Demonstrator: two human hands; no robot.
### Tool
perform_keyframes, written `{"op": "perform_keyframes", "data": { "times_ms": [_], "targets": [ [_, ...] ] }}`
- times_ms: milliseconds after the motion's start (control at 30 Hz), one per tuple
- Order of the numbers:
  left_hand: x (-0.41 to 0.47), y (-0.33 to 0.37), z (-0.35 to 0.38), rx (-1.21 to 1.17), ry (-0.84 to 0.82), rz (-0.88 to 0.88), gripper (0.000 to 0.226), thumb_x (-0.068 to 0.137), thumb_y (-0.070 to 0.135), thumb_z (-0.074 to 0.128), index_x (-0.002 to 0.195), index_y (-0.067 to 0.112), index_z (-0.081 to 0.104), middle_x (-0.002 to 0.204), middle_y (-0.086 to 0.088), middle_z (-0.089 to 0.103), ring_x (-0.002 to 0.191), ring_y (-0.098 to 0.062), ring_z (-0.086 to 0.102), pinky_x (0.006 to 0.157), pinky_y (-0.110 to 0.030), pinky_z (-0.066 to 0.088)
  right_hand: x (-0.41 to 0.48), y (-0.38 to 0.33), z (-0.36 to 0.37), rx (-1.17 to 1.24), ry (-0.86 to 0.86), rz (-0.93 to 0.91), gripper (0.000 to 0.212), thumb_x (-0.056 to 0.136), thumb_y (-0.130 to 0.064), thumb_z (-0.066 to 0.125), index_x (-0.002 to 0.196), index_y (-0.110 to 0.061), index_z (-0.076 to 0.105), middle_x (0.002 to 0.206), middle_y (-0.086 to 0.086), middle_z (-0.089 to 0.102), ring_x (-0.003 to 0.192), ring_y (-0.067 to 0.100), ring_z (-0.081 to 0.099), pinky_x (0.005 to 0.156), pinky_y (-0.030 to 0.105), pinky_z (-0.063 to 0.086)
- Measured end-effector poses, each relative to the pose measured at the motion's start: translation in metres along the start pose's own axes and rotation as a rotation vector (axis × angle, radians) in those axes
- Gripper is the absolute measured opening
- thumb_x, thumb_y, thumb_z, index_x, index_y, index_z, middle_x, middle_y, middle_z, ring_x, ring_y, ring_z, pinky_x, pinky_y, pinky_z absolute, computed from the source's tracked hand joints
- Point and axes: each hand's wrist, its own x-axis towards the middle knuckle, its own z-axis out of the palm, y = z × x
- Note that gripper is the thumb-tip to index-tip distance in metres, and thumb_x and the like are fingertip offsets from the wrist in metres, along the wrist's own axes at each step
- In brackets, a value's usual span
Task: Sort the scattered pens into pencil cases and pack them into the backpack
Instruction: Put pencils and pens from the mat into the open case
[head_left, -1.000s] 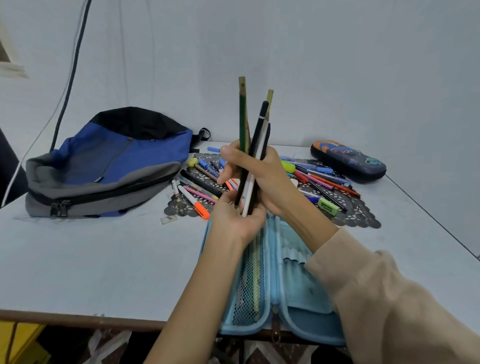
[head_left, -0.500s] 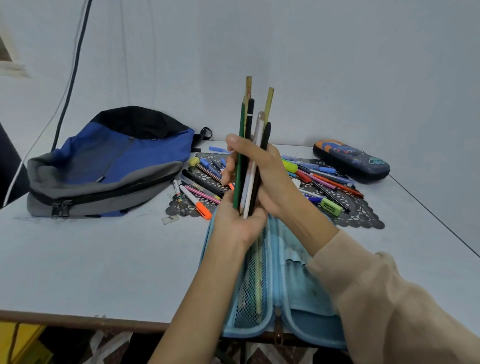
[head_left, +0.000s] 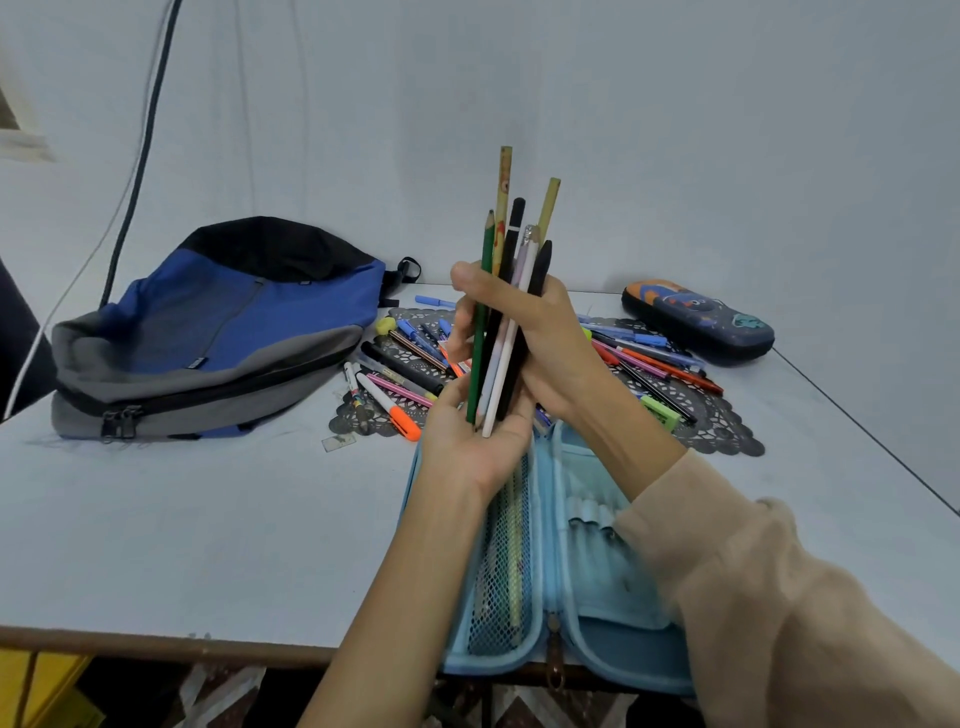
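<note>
Holding a bundle of pencils (head_left: 521, 244) upright over the open blue pencil case (head_left: 592, 582). The right hand (head_left: 545, 338) has its grip clenched round the middle of the bundle. The left hand (head_left: 475, 447) cups the lower ends, thumb up beside the green pencil. Judgement: the ends are being squared against the palm so that the bundle goes in as one.

The mesh pocket (head_left: 501, 566) lies directly below the left hand and already holds a few sticks. It is the likely target, and the entry is narrow.

The scattered pens (head_left: 402, 379) lie on a dark doily (head_left: 727, 434) just beyond the hands. More lie to the right, near a shut dark pencil case (head_left: 698, 319). The backpack (head_left: 223, 332) lies flat at far left, well apart, and its zip looks closed.

Edges: the blue case's near end sits at the front edge of the tabletop (head_left: 182, 519), so a hard push could tip it off. Bare tabletop left of the case gives room to shift it inward.
</note>
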Motion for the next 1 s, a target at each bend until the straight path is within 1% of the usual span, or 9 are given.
{"op": "perform_keyframes", "data": {
  "times_ms": [133, 300, 400, 467, 533, 633, 700, 833, 1000],
  "targets": [
    [-0.002, -0.002, 0.001, 0.001, 0.009, -0.015, 0.026, 0.093, 0.006, 0.046, 0.085, -0.011, 0.063, 0.077, -0.023, 0.068, 0.083, -0.032, 0.064, 0.098, -0.039, 0.049, 0.000, -0.006, 0.000, 0.089, -0.015, 0.033, 0.004, 0.090, -0.011, 0.063, 0.089, -0.007, 0.062, 0.066, 0.013, 0.060, 0.056, 0.027, 0.058, 0.064, 0.037, 0.054],
    [-0.004, -0.004, 0.003, 0.012, -0.017, -0.025, 0.036, 0.095, 0.007, 0.045, 0.073, -0.012, 0.066, 0.073, -0.022, 0.068, 0.077, -0.031, 0.065, 0.082, -0.041, 0.053, 0.000, -0.007, 0.004, 0.065, -0.021, 0.044, 0.012, 0.091, -0.015, 0.063, 0.090, -0.003, 0.061, 0.067, 0.012, 0.062, 0.056, 0.027, 0.059, 0.063, 0.036, 0.054],
    [-0.007, -0.005, 0.004, 0.037, -0.012, -0.045, 0.040, 0.098, 0.012, 0.044, 0.072, -0.008, 0.067, 0.067, -0.020, 0.068, 0.056, -0.031, 0.069, 0.056, -0.041, 0.058, -0.001, -0.005, 0.005, -0.027, -0.051, 0.038, 0.017, 0.091, -0.017, 0.065, 0.079, -0.005, 0.062, 0.066, 0.012, 0.063, 0.054, 0.027, 0.060, 0.065, 0.036, 0.053],
    [-0.009, -0.005, 0.004, 0.037, -0.002, -0.055, 0.036, 0.099, 0.015, 0.044, 0.078, -0.004, 0.066, 0.065, -0.019, 0.068, 0.052, -0.030, 0.068, 0.047, -0.040, 0.056, -0.004, -0.003, 0.006, -0.083, -0.081, 0.038, 0.020, 0.091, -0.016, 0.065, 0.075, -0.005, 0.060, 0.064, 0.014, 0.061, 0.051, 0.026, 0.058, 0.057, 0.032, 0.053],
    [-0.009, -0.006, 0.005, 0.049, -0.001, -0.065, 0.035, 0.100, 0.018, 0.044, 0.080, 0.000, 0.066, 0.066, -0.017, 0.069, 0.062, -0.028, 0.067, 0.047, -0.037, 0.057, -0.007, -0.001, 0.007, -0.106, -0.102, 0.057, 0.023, 0.091, -0.016, 0.066, 0.073, -0.007, 0.056, 0.059, 0.012, 0.056, 0.045, 0.024, 0.052, 0.050, 0.029, 0.048],
    [-0.007, -0.006, 0.003, 0.056, -0.008, -0.086, 0.045, 0.099, 0.016, 0.045, 0.065, -0.003, 0.068, 0.066, -0.016, 0.068, 0.068, -0.025, 0.064, 0.042, -0.034, 0.055, -0.008, 0.002, 0.008, -0.076, -0.091, 0.103, 0.038, 0.091, -0.021, 0.065, 0.059, -0.015, 0.046, 0.046, 0.002, 0.039, 0.034, 0.016, 0.035, 0.043, 0.025, 0.030],
    [-0.004, -0.006, 0.001, 0.063, -0.018, -0.091, 0.043, 0.098, 0.016, 0.044, 0.067, -0.003, 0.067, 0.071, -0.016, 0.068, 0.065, -0.026, 0.067, 0.045, -0.034, 0.057, -0.006, 0.000, 0.009, -0.062, -0.065, 0.114, 0.047, 0.092, -0.024, 0.066, 0.053, -0.018, 0.038, 0.043, -0.001, 0.031, 0.032, 0.012, 0.029, 0.042, 0.026, 0.024],
    [-0.004, -0.005, -0.001, 0.086, 0.020, -0.072, 0.027, 0.095, 0.016, 0.046, 0.080, 0.001, 0.063, 0.083, -0.013, 0.067, 0.081, -0.023, 0.063, 0.072, -0.031, 0.056, -0.006, -0.003, 0.010, -0.078, -0.054, 0.100, 0.048, 0.090, -0.026, 0.068, 0.053, -0.018, 0.038, 0.044, 0.000, 0.033, 0.032, 0.013, 0.030, 0.043, 0.026, 0.025],
    [-0.007, -0.002, 0.002, 0.005, 0.007, -0.048, 0.027, 0.094, 0.017, 0.048, 0.085, 0.000, 0.067, 0.075, -0.018, 0.071, 0.081, -0.028, 0.066, 0.071, -0.038, 0.053, -0.010, -0.007, 0.009, -0.109, -0.106, 0.087, 0.021, 0.088, -0.015, 0.068, 0.074, -0.005, 0.056, 0.059, 0.009, 0.053, 0.049, 0.023, 0.052, 0.053, 0.028, 0.047]
  ]
}}
